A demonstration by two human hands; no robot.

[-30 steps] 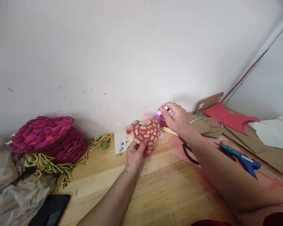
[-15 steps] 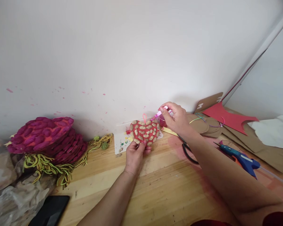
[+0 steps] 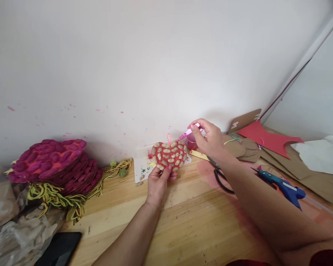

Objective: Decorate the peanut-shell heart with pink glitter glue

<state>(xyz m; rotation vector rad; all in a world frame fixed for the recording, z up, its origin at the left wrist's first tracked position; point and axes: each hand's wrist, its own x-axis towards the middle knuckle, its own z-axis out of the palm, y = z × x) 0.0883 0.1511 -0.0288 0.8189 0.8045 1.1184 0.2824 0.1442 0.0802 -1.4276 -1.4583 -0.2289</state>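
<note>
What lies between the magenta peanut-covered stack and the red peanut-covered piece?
The head view shows yellow yarn, two green balls, then a white sheet partly hidden by the red piece.

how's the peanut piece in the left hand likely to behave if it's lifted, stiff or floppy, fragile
The peanut piece is probably stiff: gripped at its lower edge by the left hand, it shows no clear sag. Its peanuts bulge outward, so a knock might crack or loosen some.

My view is shifting slightly: the magenta stack (image 3: 48, 159) and the black slab (image 3: 61, 248) are sitting lower in it, while my right hand (image 3: 208, 137) is rising a touch.
</note>
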